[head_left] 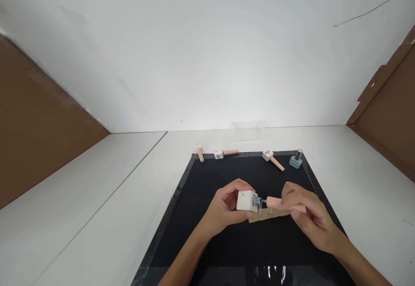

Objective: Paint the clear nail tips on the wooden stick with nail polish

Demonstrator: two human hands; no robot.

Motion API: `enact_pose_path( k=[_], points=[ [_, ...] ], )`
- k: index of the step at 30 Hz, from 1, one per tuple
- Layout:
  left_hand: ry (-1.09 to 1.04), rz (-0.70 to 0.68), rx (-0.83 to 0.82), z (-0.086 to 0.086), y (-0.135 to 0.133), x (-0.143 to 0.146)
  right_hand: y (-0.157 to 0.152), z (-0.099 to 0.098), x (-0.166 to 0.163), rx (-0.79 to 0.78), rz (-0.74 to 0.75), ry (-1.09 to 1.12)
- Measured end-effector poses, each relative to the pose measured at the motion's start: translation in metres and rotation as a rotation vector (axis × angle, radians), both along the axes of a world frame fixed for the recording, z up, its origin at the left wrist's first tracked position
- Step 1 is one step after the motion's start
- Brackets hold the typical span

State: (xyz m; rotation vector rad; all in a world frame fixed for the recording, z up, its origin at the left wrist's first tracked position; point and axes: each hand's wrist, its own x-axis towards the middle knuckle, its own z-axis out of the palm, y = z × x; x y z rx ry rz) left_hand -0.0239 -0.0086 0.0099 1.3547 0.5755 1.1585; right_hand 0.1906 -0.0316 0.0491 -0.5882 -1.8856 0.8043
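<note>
My left hand (227, 208) grips a white square nail polish bottle (245, 200), tipped on its side with its grey-smeared neck pointing right. In my right hand (306, 214) is the peach brush cap (274, 202), held between thumb and fingers. Its brush end sits at the mouth of the bottle; whether the tip is inside I cannot tell. Just below both hands lies a tan strip (259, 218) with several small clear pieces on it, partly covered by the bottle and the cap.
Along the back of the black mat (181, 229) lie white bottles with peach caps: one at left (199, 148), one in the middle (219, 153), one at right (267, 155). A teal bottle (295, 162) with a grey cap stands at the back right corner. Brown boards flank both sides.
</note>
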Motion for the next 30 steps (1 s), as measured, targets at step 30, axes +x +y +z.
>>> enact_pose_path(
  k=[30],
  points=[
    [0.185,-0.012,0.011,0.0037,-0.0019,-0.0022,0.0004,0.0077,-0.002,0.063,0.054,-0.089]
  ],
)
